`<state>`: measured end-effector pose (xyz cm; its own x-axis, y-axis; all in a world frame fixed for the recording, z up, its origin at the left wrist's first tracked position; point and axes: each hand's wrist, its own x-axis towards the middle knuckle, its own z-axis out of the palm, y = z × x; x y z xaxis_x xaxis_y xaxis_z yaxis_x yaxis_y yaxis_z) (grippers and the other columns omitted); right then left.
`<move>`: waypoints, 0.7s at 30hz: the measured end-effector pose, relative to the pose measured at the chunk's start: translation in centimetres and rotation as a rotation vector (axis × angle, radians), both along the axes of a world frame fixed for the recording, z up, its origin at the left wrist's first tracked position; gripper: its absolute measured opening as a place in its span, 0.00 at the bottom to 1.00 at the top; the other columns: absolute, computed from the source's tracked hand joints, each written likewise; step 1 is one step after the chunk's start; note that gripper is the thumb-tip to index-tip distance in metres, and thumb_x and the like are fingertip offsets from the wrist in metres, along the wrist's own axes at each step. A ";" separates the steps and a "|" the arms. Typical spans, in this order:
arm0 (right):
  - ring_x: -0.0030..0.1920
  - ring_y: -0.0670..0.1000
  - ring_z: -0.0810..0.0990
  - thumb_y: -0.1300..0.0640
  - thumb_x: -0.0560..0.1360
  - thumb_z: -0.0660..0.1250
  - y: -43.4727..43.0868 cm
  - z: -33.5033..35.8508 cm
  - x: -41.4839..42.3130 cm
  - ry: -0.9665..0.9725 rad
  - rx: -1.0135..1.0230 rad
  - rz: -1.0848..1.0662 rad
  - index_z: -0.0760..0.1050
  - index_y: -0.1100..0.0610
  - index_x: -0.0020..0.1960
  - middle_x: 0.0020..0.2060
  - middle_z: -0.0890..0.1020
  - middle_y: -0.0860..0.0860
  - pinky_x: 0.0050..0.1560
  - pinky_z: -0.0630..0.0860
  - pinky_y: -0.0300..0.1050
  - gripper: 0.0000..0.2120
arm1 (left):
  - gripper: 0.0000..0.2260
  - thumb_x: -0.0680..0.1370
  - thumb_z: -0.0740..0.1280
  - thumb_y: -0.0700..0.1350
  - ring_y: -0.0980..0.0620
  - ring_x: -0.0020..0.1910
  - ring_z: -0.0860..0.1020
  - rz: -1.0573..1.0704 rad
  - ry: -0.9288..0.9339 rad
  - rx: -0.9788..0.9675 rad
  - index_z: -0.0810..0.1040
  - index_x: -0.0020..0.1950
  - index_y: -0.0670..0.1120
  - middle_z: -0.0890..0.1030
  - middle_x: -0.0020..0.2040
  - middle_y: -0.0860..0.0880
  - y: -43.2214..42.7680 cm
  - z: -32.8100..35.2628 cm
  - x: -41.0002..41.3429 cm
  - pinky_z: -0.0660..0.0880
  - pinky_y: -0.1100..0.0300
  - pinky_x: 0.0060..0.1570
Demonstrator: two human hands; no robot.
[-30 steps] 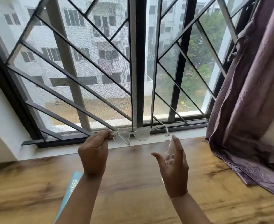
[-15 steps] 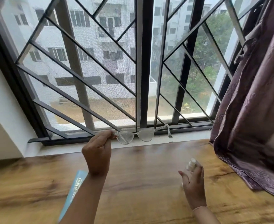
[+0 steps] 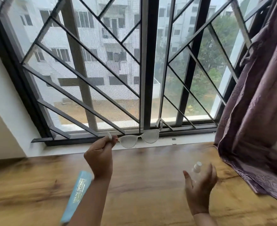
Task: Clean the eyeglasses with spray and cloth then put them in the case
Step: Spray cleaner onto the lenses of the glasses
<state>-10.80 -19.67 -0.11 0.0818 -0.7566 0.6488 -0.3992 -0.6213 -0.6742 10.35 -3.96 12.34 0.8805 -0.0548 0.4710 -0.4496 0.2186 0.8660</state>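
My left hand (image 3: pixel 100 156) pinches one temple of the clear-framed eyeglasses (image 3: pixel 138 138) and holds them up in front of the window sill, lenses facing me and misted. My right hand (image 3: pixel 199 185) hovers low over the wooden table, fingers spread. The small clear spray bottle (image 3: pixel 196 167) with a white nozzle stands upright just beyond the palm, between thumb and fingers, and the thumb is apart from it. A light blue glasses case (image 3: pixel 79 193) lies on the table under my left forearm, partly hidden. No cloth is in sight.
The wooden table (image 3: pixel 142 185) runs to a white sill below a barred window (image 3: pixel 144 70). A purple curtain (image 3: pixel 257 119) hangs at the right and spills onto the table's right edge.
My right hand came down from beside the glasses to the table with the spray bottle, and its fingers have now spread apart. The left hand kept the glasses raised.
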 end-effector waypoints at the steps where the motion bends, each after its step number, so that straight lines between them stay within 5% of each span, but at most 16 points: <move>1: 0.65 0.64 0.61 0.42 0.73 0.60 0.4 0.8 0.4 -0.035 -0.047 -0.015 0.57 0.70 0.68 0.64 0.62 0.63 0.64 0.59 0.67 0.37 | 0.15 0.69 0.67 0.31 0.49 0.36 0.82 -0.075 0.150 -0.099 0.85 0.38 0.51 0.84 0.33 0.53 -0.2 0.1 -0.4 0.80 0.56 0.41; 4: 0.67 0.62 0.61 0.49 0.72 0.61 2.2 3.8 2.1 -0.114 -0.086 0.043 0.57 0.68 0.69 0.65 0.62 0.61 0.66 0.60 0.66 0.33 | 0.15 0.71 0.62 0.23 0.52 0.30 0.81 -0.178 0.460 -0.280 0.82 0.36 0.40 0.82 0.28 0.48 -0.9 0.7 -1.9 0.79 0.62 0.35; 9: 0.54 0.45 0.75 0.57 0.70 0.68 5.4 7.2 5.2 -0.189 0.064 0.443 0.70 0.57 0.66 0.50 0.78 0.50 0.56 0.71 0.35 0.25 | 0.11 0.74 0.59 0.26 0.52 0.27 0.80 -0.417 0.807 -0.378 0.77 0.38 0.36 0.80 0.26 0.46 -1.5 0.8 -3.9 0.80 0.61 0.32; 14: 0.43 0.47 0.78 0.63 0.68 0.69 7.9 8.6 7.5 -0.329 0.284 0.693 0.78 0.53 0.58 0.40 0.78 0.46 0.46 0.75 0.37 0.19 | 0.12 0.75 0.59 0.28 0.51 0.28 0.81 -0.626 1.054 -0.454 0.78 0.37 0.37 0.81 0.29 0.43 -2.0 0.3 -5.8 0.79 0.61 0.27; 21: 0.41 0.47 0.80 0.74 0.68 0.69 8.1 8.8 8.1 -0.516 0.451 0.727 0.84 0.51 0.43 0.37 0.81 0.50 0.44 0.75 0.39 0.19 | 0.11 0.76 0.56 0.28 0.50 0.25 0.81 -0.742 1.166 -0.384 0.76 0.42 0.37 0.82 0.29 0.41 -1.8 -0.2 -6.6 0.78 0.63 0.25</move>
